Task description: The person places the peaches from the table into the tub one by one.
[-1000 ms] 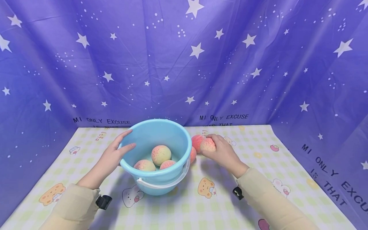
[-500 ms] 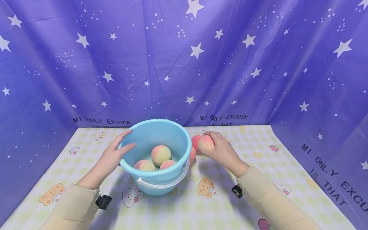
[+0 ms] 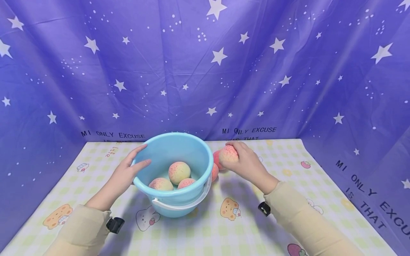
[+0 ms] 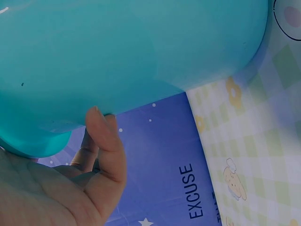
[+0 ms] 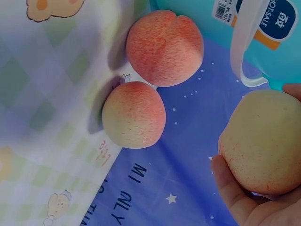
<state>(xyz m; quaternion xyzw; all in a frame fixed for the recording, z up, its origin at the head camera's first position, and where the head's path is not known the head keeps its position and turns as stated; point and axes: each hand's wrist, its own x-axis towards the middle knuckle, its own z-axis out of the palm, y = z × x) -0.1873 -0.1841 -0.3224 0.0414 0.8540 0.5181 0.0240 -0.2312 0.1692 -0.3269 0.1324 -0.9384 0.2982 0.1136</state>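
My left hand [image 3: 123, 171] grips the left side of a light blue bucket [image 3: 179, 148], its thumb over the rim. In the left wrist view curled fingers [image 4: 106, 141] touch the bucket's outer wall. Three pink and yellow peaches lie inside, one peach [image 3: 179, 172] behind the other two. Right of the bucket, my right hand [image 3: 251, 164] holds another peach [image 3: 229, 153] above the table, thumb and fingers round it. Two more peaches stand on the table beside the bucket: a pinker peach [image 5: 164, 47] close to its wall and a paler peach [image 5: 134, 115] farther back.
The bucket's white handle [image 3: 185, 205] hangs down at its front. Under everything lies a checked tablecloth [image 3: 243, 234] with cartoon prints. A purple curtain [image 3: 192, 71] with white stars rises behind the table and along both sides.
My right hand has lifted the peach slightly and moved it a little left towards the bucket. My left hand and the bucket have stayed in place.
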